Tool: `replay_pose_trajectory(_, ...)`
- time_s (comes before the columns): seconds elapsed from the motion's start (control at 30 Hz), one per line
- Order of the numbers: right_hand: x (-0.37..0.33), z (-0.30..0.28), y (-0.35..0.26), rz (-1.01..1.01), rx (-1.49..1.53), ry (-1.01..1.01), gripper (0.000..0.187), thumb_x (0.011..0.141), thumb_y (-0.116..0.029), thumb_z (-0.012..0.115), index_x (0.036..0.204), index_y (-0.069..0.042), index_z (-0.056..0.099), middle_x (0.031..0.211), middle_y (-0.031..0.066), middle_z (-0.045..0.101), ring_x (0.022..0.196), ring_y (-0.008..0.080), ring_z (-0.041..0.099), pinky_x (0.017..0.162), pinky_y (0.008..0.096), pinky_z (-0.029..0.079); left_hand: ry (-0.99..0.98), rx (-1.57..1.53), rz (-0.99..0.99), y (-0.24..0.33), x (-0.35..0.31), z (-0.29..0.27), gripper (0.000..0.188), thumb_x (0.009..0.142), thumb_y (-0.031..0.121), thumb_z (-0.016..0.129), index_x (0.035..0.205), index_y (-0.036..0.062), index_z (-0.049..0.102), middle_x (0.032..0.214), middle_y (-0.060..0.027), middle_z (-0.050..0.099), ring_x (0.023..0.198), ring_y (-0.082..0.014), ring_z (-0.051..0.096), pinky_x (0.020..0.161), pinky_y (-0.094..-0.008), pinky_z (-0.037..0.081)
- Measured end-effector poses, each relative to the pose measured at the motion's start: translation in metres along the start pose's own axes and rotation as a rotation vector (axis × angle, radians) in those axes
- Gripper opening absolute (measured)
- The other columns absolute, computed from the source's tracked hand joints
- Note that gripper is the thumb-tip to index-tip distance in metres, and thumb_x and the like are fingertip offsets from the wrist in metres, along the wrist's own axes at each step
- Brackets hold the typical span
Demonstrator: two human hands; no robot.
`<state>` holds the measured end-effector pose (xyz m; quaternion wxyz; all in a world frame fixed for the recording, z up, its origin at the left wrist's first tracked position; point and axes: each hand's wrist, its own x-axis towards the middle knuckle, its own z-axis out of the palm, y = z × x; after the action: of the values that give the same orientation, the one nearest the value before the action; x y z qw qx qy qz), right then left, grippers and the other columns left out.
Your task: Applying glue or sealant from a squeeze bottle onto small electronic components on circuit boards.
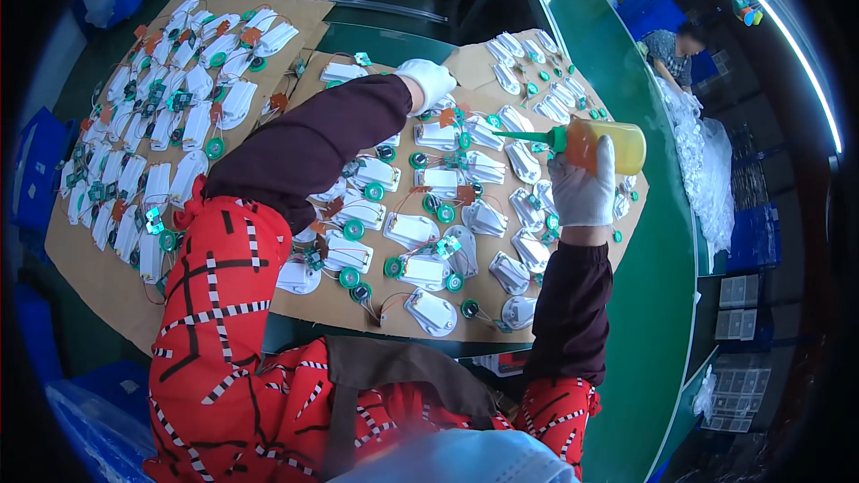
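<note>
My right hand, in a white glove, grips a yellow squeeze bottle with a green nozzle that points left over the white plastic parts. My left hand, also gloved, reaches across and rests on the parts at the far side of the brown cardboard sheet. Each white part carries a small green disc, thin wires and a small circuit board. Whether the left fingers pinch a part is hidden.
A second cardboard sheet to the left holds several more white parts. The bench is green. Blue bins stand at left. Another person works at the far right beside white bags.
</note>
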<state>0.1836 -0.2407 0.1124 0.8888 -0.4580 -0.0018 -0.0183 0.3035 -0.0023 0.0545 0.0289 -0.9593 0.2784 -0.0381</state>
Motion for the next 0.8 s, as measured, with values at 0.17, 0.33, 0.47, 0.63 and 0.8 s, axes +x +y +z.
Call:
replay_pose_trajectory(0.17, 0.008, 0.000, 0.008, 0.024, -0.019, 0.024, 0.039, 0.083, -0.036, 0.055, 0.109, -0.007, 0.048, 0.094, 0.0068, 0.058, 0.069, 0.0155, 0.056, 0.059, 0.0261, 0.050, -0.044, 0.012, -0.028, 0.000, -0.001, 0.002, 0.021, 0.074, 0.008, 0.058, 0.093, 0.0035, 0.064, 0.098, -0.0140, 0.061, 0.089, -0.0269, 0.060, 0.073, -0.0333, 0.049)
replay_pose_trajectory(0.33, 0.012, 0.000, 0.015, 0.016, -0.008, 0.011, 0.039, 0.081, -0.033, 0.058, 0.109, -0.008, 0.047, 0.095, 0.0062, 0.057, 0.071, 0.0159, 0.056, 0.059, 0.0260, 0.050, -0.186, -0.102, -0.081, -0.006, 0.005, -0.008, 0.023, 0.074, 0.013, 0.058, 0.094, 0.0021, 0.063, 0.096, -0.0165, 0.061, 0.088, -0.0284, 0.060, 0.074, -0.0342, 0.048)
replay_pose_trajectory(0.47, 0.018, 0.005, 0.022, -0.094, -0.104, -0.009, 0.037, 0.079, -0.025, 0.062, 0.108, -0.008, 0.048, 0.093, 0.0063, 0.057, 0.071, 0.0162, 0.057, 0.058, 0.0268, 0.051, -0.078, -0.305, -0.197, -0.011, 0.006, -0.009, 0.027, 0.075, 0.020, 0.061, 0.094, 0.0012, 0.062, 0.094, -0.0187, 0.061, 0.087, -0.0306, 0.059, 0.075, -0.0351, 0.048)
replay_pose_trajectory(0.63, 0.046, 0.027, 0.049, -0.221, -0.215, 0.003, 0.038, 0.075, -0.017, 0.066, 0.107, -0.005, 0.047, 0.090, 0.0092, 0.058, 0.066, 0.0174, 0.059, 0.051, 0.0269, 0.051, 0.034, -0.272, -0.214, -0.027, 0.017, 0.018, 0.032, 0.074, 0.026, 0.063, 0.093, 0.0009, 0.063, 0.093, -0.0198, 0.060, 0.087, -0.0321, 0.059, 0.075, -0.0366, 0.048)
replay_pose_trajectory(0.8, 0.069, 0.036, 0.075, -0.214, -0.274, 0.021, 0.042, 0.071, -0.014, 0.070, 0.105, -0.002, 0.049, 0.093, 0.0113, 0.057, 0.072, 0.0191, 0.061, 0.054, 0.0292, 0.054, -0.054, -0.491, -0.331, -0.036, 0.022, 0.017, 0.024, 0.072, 0.017, 0.061, 0.090, 0.0012, 0.064, 0.095, -0.0194, 0.060, 0.087, -0.0329, 0.059, 0.074, -0.0355, 0.048)
